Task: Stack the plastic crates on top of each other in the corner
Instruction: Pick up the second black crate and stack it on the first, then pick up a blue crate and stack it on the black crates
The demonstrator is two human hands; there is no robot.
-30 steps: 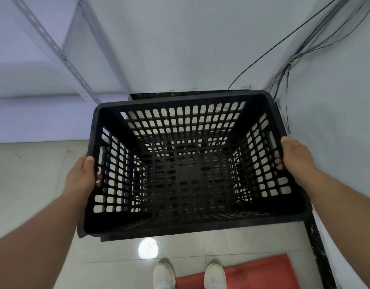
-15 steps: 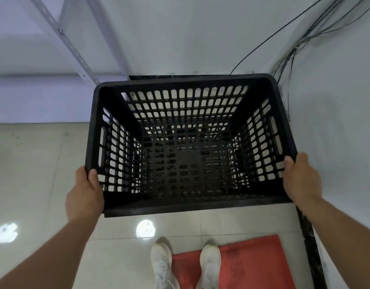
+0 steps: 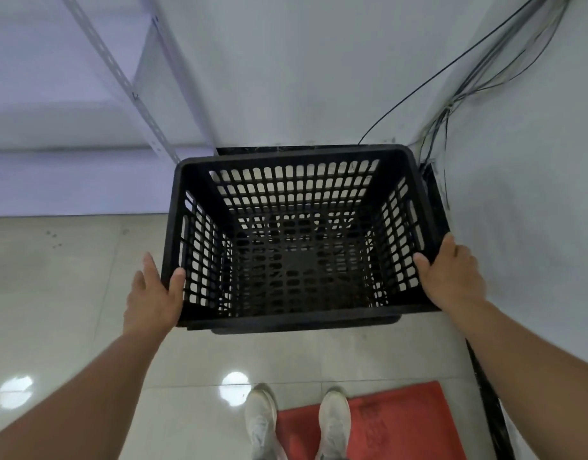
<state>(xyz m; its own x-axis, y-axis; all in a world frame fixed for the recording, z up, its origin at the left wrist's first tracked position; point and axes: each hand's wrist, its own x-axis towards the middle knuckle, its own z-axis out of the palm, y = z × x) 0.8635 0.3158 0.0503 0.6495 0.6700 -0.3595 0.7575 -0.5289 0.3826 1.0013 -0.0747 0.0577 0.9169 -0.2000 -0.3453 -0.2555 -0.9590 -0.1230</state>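
Several cables (image 3: 458, 91) behind black crate (image 3: 299, 320)

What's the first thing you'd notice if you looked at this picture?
A big black plastic crate full of holes sits in the middle, pushed toward the corner of two white walls. The left hand and the right hand grip its near corners. Down below, white shoes stand beside a red mat.

My white sneakers (image 3: 262, 423) stood partly on a red mat (image 3: 385, 423); cables (image 3: 458, 104) ran down the far-right wall, metal shelving (image 3: 133, 94) far left.
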